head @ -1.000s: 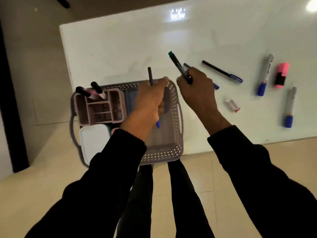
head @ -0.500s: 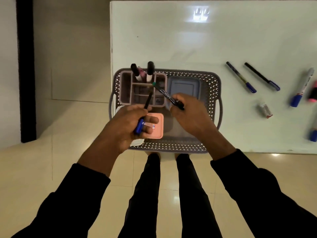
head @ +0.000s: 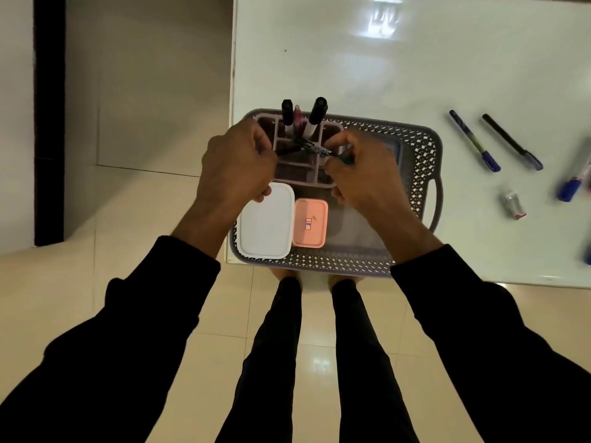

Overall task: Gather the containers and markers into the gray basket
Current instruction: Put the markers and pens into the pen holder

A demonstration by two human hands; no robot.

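Fingers (head: 332, 161) of right hand (head: 361, 174) pinch green-capped marker (head: 315, 149); left hand (head: 236, 167) closed on dark pen (head: 287, 150); both over pink organizer (head: 326, 129) in gray basket (head: 425, 145); tip each upright, drop into free slot; more markers (head: 473, 139) wait on desk (head: 415, 75).

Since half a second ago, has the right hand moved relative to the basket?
Yes. The right hand went toward the pink organizer at the gray basket's far-left corner, pen over its compartments.
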